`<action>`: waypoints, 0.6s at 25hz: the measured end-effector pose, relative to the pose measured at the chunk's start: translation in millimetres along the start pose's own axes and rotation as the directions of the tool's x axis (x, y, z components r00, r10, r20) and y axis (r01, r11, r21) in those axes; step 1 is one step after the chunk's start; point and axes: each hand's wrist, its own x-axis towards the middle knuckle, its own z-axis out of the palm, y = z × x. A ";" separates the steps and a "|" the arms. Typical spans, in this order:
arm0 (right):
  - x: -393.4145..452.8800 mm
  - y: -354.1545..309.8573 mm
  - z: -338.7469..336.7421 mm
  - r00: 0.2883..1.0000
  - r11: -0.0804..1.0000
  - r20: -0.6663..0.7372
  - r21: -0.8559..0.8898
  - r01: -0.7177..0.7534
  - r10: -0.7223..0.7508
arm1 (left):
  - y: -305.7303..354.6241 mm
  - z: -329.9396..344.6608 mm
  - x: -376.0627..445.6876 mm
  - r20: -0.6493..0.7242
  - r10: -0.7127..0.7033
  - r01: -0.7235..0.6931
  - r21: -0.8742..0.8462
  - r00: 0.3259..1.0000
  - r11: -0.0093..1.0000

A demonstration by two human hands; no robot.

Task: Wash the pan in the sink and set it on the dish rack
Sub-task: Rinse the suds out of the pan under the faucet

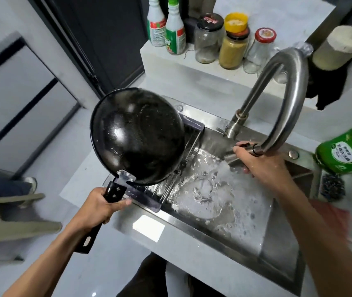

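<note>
A wet black pan (137,136) is tilted on its side above the dish rack (183,159), which sits over the left end of the steel sink (278,236). My left hand (100,207) grips the pan's black handle. My right hand (263,166) holds the spray head of the curved steel faucet (286,99), and water streams from it into the foamy sink basin. Whether the pan rests on the rack or hangs just above it I cannot tell.
A green dish soap bottle (346,151) and a steel scrubber (332,187) stand right of the sink. Several jars (233,50) and two bottles (166,26) line the raised shelf behind. A stool (18,219) stands on the floor at the left.
</note>
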 end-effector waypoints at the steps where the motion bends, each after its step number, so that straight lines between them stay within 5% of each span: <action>1: 2.0 -5.6 9.4 0.999 0.998 0.014 0.049 0.028 -0.029 | -1.6 -5.0 7.6 -0.002 -0.003 0.003 -0.007 1.000 1.000; 8: 34.4 -48.2 76.7 0.988 0.970 0.072 0.213 0.119 -0.137 | 8.6 -39.7 54.4 -0.012 -0.020 0.020 0.004 1.000 1.000; 15: 69.2 -67.6 119.3 0.988 0.985 0.070 0.117 0.128 -0.137 | 1.7 -62.1 89.3 -0.033 0.007 -0.008 -0.008 0.999 1.000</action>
